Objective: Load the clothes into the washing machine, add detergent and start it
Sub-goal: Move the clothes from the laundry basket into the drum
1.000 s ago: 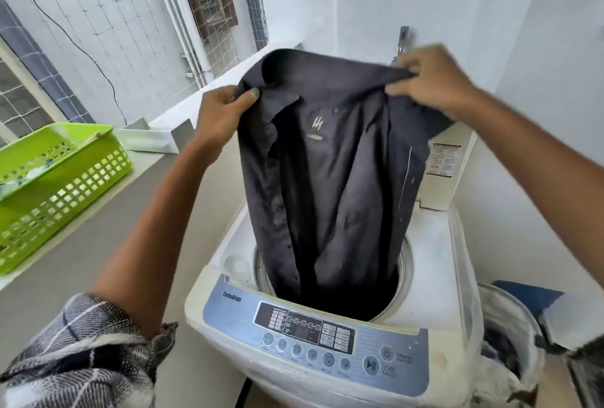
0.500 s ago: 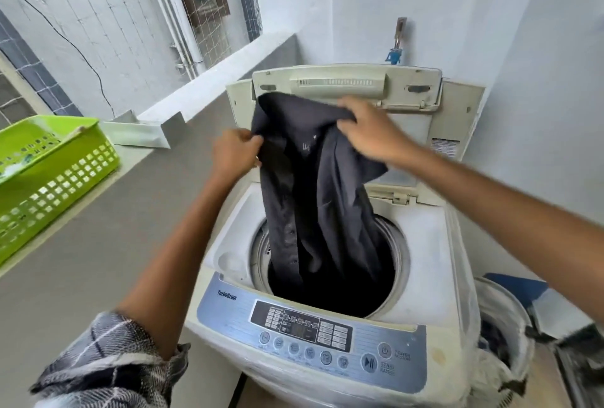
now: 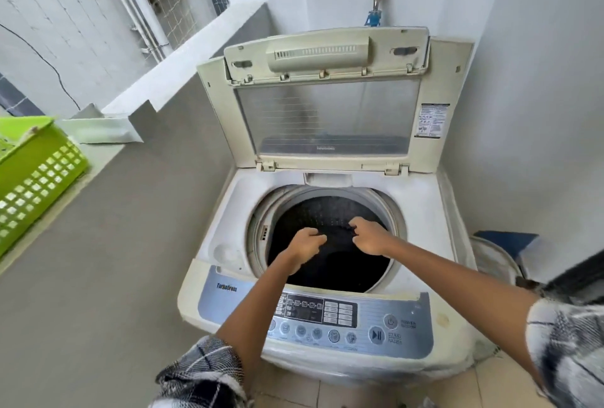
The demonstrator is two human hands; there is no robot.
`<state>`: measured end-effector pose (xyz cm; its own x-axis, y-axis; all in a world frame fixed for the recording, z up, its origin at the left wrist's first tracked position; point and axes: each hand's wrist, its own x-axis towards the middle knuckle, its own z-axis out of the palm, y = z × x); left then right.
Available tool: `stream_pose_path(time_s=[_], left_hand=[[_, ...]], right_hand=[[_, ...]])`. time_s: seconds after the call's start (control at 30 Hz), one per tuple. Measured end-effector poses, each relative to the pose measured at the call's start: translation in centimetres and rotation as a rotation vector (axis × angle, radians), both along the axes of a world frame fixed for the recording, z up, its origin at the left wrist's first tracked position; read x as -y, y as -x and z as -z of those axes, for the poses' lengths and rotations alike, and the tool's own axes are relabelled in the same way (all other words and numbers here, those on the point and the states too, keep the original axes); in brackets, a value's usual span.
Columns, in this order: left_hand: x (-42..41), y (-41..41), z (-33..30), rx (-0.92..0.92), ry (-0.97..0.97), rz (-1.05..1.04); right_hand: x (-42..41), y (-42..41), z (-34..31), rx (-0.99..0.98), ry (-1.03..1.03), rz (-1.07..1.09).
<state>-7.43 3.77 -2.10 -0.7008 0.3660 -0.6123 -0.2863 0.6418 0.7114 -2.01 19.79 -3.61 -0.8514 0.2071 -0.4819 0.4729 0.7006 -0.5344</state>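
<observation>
Two hands reach into the open drum of a top-loading washing machine (image 3: 225, 231) in the head view. The left hand (image 3: 305, 242) has its fingers curled, and so does the right hand (image 3: 369, 236); whether either one pinches cloth cannot be told, since the dark shirt (image 3: 340, 260) lies in the dark drum right under them and its edges blur into the shadow. The lid (image 3: 327, 103) stands upright at the back. The control panel (image 3: 376, 319) runs along the front edge, with both forearms crossing above it. A green basket (image 3: 39, 175) sits on the ledge (image 3: 108, 152) to the left, well apart from the machine. A tap (image 3: 376, 12) is on the wall behind the lid.
</observation>
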Motion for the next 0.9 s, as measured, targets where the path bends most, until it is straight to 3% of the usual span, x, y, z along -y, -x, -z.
stream_pose_path(time_s=[0.23,0.47,0.67,0.9], left_hand=[[-3.6,-1.8,-0.8,-0.011,-0.264,-0.110],[-12.5,-7.4,-2.5,0.058,-0.448,-0.027],[-23.5,-12.4,-2.7,0.171,-0.494,0.133],[-37.1,-16.8,3.5,0.253,-0.311,0.070]], right_hand=[[-1.6,-2.2,-1.8,-0.449,0.105,0.371],[-8.2,-8.5,-3.8,-0.660,0.137,0.648],[-18.8,-13.3,-0.4,-0.651,0.121,0.894],[-29.3,-17.9,8.6,-0.384,0.207,0.999]])
